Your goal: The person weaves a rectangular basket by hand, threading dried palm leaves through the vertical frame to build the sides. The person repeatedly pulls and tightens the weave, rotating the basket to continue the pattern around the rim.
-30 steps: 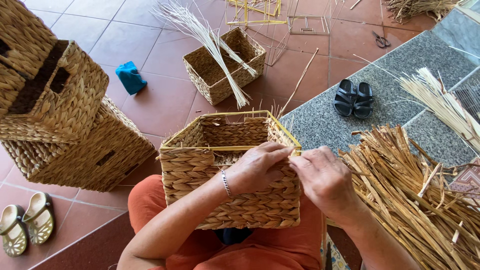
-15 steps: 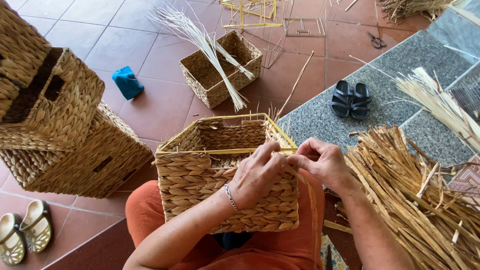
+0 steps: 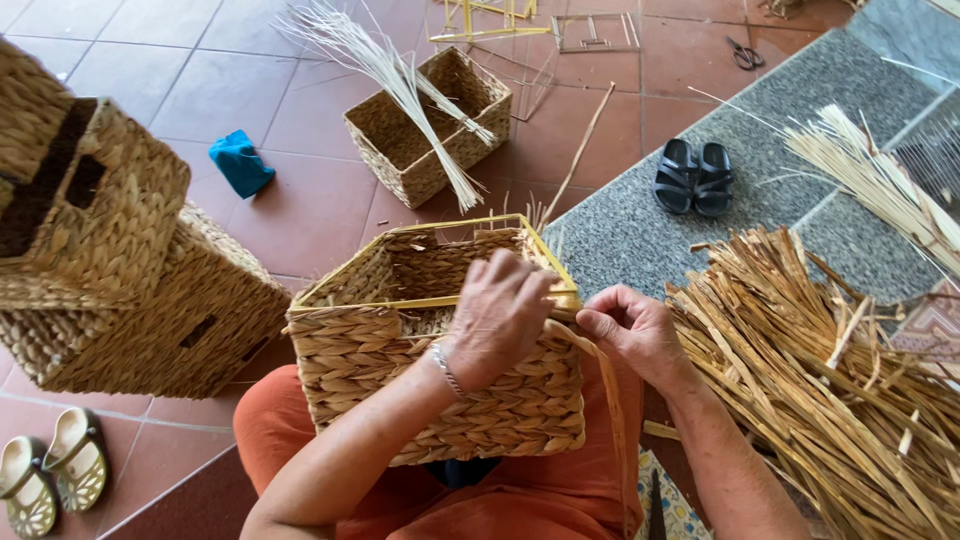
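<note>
Since the earlier frame the right hand (image 3: 635,330) has drawn away from the basket corner and now trails a flat straw strand (image 3: 603,385) that loops down over the person's lap. The half-woven basket (image 3: 440,390) rests on the lap, open side up, with a yellow frame along its rim; its inside shows only woven wall, no loose contents. The left hand (image 3: 500,315) lies over the near rim at the right corner, fingers curled and pressed together on the weave. The right hand sits just beside that corner, thumb and fingers pinching the strand. The strand runs from the rim between the two hands. On the tiled floor beyond stands a smaller woven basket (image 3: 395,140) with a bundle of pale reeds (image 3: 400,80) propped across it. At left, stacked finished baskets (image 3: 110,270) lie tilted, one upon another. A heap of dried straw (image 3: 830,390) lies at right, near the right forearm. Black sandals (image 3: 695,177) rest on the grey stone step.
</note>
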